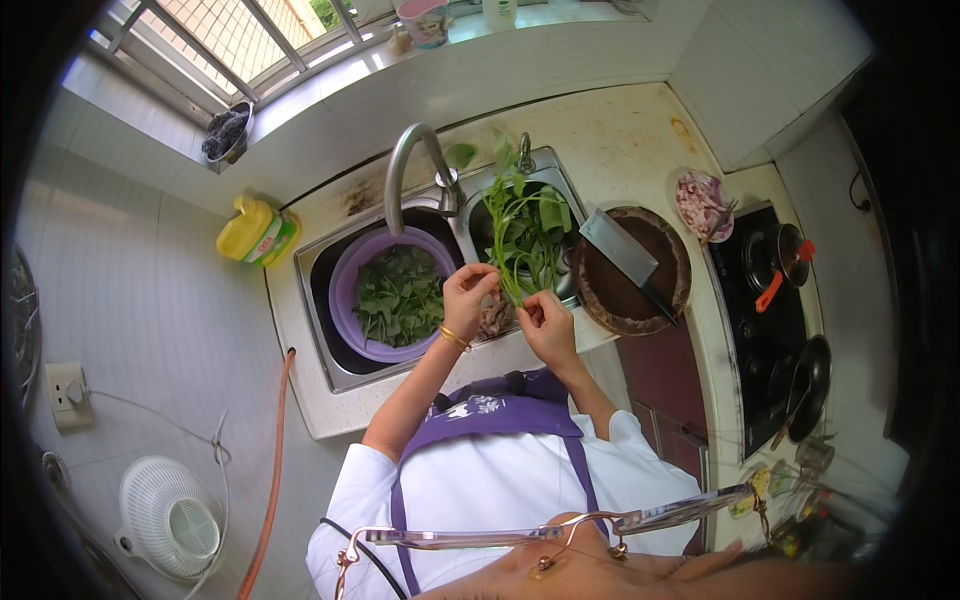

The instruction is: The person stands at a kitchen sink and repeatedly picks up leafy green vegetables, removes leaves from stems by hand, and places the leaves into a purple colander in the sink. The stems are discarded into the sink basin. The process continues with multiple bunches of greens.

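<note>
Over the front rim of the right sink basin (572, 196), my right hand (549, 327) pinches the lower ends of a bunch of leafy green stems (507, 225). The stems point away from me, their leaves over the basin. My left hand (469, 298), with a gold bangle at the wrist, has thumb and forefinger pinched together at the left side of the same stems. More leafy greens (555, 214) lie in that basin, partly behind the bunch. To the left, a purple plastic basin (341, 300) stands in the other sink bowl, holding picked green leaves (397, 295).
A curved faucet (395, 180) arches over the purple basin. On the right, a cleaver (619, 247) lies across a round wooden chopping block (637, 319), handle over its edge. Beyond are chopped meat (703, 202) and a black cooktop (739, 315). A yellow detergent jug (255, 232) stands left.
</note>
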Tool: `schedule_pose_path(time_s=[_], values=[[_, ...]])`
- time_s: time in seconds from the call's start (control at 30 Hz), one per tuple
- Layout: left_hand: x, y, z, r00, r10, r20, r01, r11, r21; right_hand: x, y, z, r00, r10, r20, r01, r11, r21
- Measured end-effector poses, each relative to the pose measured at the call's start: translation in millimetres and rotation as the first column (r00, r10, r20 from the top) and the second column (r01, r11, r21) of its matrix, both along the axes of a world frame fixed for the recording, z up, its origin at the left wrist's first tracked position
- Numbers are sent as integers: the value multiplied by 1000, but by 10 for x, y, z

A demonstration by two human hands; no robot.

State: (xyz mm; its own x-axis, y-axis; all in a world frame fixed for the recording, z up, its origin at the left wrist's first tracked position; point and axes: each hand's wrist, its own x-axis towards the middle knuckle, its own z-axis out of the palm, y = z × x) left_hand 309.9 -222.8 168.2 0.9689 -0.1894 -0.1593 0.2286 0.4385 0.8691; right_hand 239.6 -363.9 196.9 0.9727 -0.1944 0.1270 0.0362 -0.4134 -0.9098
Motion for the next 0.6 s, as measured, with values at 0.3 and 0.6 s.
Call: schedule_pose_path(time_s=[0.3,0.6], values=[[81,424,432,988,157,17,-146,953,-267,211,-457,-912,997,-40,-72,5,900,-436],[-203,390,602,999,43,16,-40,987,-157,508,65,558,910,398,-119,-274,791,547]])
